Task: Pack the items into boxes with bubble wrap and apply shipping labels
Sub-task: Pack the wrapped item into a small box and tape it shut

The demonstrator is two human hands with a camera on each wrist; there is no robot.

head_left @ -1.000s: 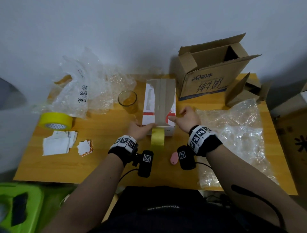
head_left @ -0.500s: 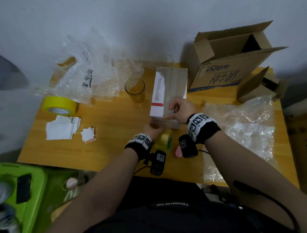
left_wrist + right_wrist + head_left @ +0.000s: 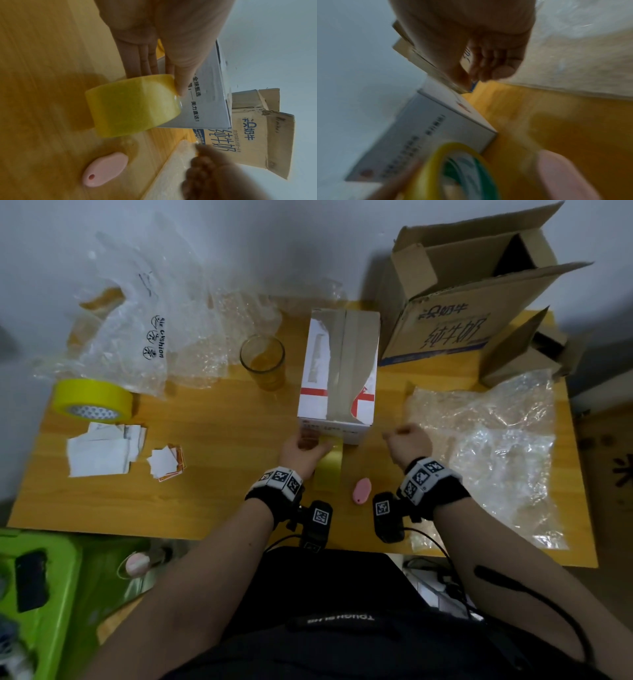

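Observation:
A white box (image 3: 337, 371) with red stripes stands mid-table, with strips of tape along its top. My left hand (image 3: 308, 445) holds a small yellow tape roll (image 3: 329, 470) against the box's near face. In the left wrist view the thumb and fingers (image 3: 137, 60) pinch that tape roll (image 3: 128, 106) beside the box (image 3: 211, 101). My right hand (image 3: 397, 434) hovers just right of the box with fingers curled, and I see nothing in it. The right wrist view is blurred and shows the curled fingers (image 3: 488, 65).
A pink cutter (image 3: 361, 490) lies between my wrists. A glass (image 3: 262, 361), a big yellow tape roll (image 3: 92, 398), paper labels (image 3: 102, 450) and an air-cushion bag (image 3: 137, 337) are on the left. An open cardboard box (image 3: 462, 302) and bubble wrap (image 3: 486, 446) are on the right.
My right hand has come off the white box's top and moved to its right, fingers curled. My left hand stays at the box's near end with the tape roll.

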